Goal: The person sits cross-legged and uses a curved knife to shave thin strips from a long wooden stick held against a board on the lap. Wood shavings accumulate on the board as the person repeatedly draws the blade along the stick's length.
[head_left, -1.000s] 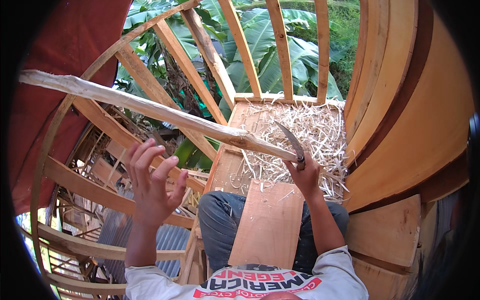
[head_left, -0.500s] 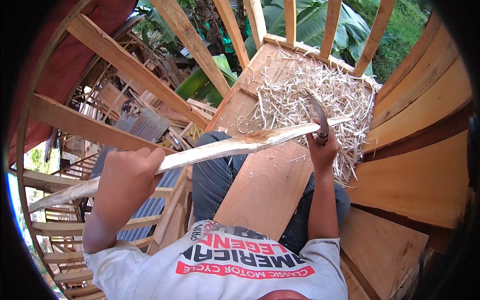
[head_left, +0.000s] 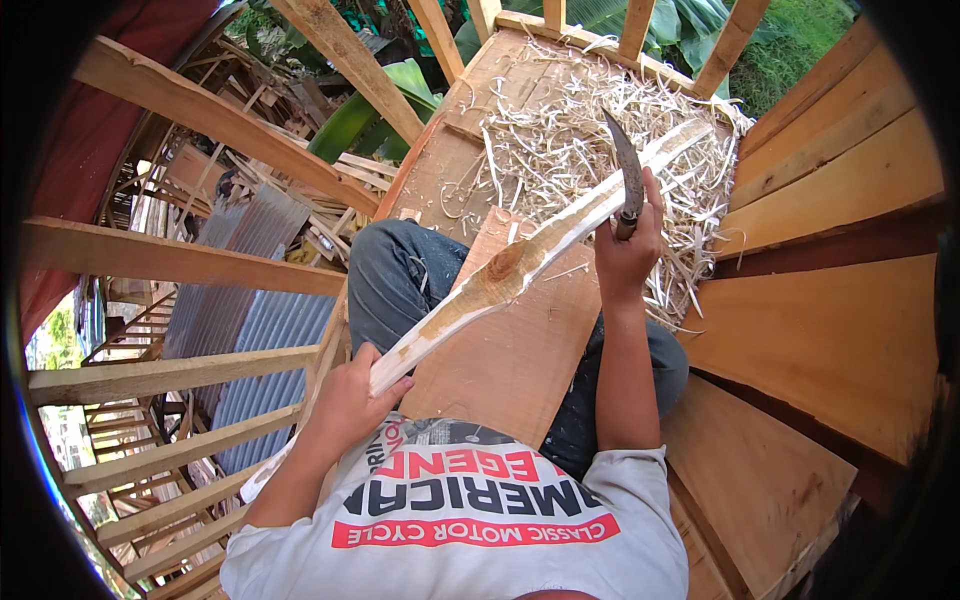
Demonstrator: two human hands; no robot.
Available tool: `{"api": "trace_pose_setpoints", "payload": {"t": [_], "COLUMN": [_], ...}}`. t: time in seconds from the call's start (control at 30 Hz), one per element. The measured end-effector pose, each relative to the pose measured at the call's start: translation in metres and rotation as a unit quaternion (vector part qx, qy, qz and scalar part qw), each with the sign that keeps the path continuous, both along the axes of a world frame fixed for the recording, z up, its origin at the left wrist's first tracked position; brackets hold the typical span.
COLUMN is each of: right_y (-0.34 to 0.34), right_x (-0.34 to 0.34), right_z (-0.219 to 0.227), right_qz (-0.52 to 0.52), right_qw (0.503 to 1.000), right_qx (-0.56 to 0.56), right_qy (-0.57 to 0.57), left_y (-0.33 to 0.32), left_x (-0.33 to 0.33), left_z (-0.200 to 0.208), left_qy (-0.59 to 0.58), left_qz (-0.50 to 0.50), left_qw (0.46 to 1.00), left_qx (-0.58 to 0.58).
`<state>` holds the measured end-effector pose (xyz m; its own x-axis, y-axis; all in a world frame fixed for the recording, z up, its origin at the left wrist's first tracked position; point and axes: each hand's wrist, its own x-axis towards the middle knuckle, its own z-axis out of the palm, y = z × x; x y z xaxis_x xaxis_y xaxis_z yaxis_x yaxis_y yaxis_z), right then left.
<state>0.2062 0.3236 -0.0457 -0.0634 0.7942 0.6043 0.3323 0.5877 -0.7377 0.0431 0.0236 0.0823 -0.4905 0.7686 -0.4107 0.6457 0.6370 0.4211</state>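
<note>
My left hand (head_left: 352, 398) is closed around a long, pale, peeled wooden pole (head_left: 445, 322) near my lap. The pole slants up to the far right, with a brown knot and patches of darker wood along its upward face. My right hand (head_left: 630, 245) grips the short dark handle of a sickle-like curved knife (head_left: 627, 165). Its blade points away and curves left, overlapping the pole. Some right-hand fingers lie against the pole; how firmly they hold it cannot be seen. Behind my left wrist the pole continues past the forearm, partly hidden.
A wide board (head_left: 510, 365) lies between my legs. Curly wood shavings (head_left: 570, 130) are heaped on the plank floor (head_left: 470, 85) ahead. Wooden slats (head_left: 220, 130) stand ahead and left, with corrugated metal sheets (head_left: 250, 340) beyond. Broad boards (head_left: 820, 320) line the right.
The pole has swung to a steeper slant, its knotted face now turned up. My left hand has come right and closer to my body. My right hand still carries the knife.
</note>
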Motion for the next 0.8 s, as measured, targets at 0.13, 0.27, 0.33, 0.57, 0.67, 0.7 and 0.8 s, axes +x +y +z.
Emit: {"api": "trace_pose_setpoints", "payload": {"t": [0.13, 0.27, 0.33, 0.57, 0.67, 0.7, 0.8], "right_y": [-0.007, -0.009, -0.01, -0.029, -0.042, -0.049, -0.079], "right_x": [0.0, -0.003, -0.007, -0.004, 0.004, 0.006, 0.01], "right_z": [0.002, -0.002, -0.004, -0.015, -0.012, -0.012, 0.005], "right_qz": [0.004, 0.033, 0.035, 0.129, 0.15, 0.155, 0.154], "right_qw": [0.999, 0.995, 0.994, 0.972, 0.965, 0.964, 0.951], "right_qx": [0.036, 0.088, 0.089, -0.163, -0.213, -0.215, -0.248], "right_qy": [-0.03, -0.047, -0.049, 0.113, 0.031, -0.004, -0.1], "left_y": [-0.013, -0.031, -0.038, -0.052, -0.048, -0.047, -0.047], "left_x": [-0.014, -0.03, -0.036, -0.043, -0.044, -0.046, -0.049], "left_z": [-0.03, -0.061, -0.075, -0.109, -0.115, -0.117, -0.129], "left_qy": [-0.082, -0.154, -0.163, -0.155, -0.145, -0.147, -0.147], "left_qz": [0.002, -0.013, -0.008, 0.026, 0.013, 0.01, -0.003], "left_qw": [0.996, 0.988, 0.986, 0.986, 0.987, 0.987, 0.984], "left_qx": [0.023, 0.023, 0.026, 0.059, 0.071, 0.071, 0.101]}}
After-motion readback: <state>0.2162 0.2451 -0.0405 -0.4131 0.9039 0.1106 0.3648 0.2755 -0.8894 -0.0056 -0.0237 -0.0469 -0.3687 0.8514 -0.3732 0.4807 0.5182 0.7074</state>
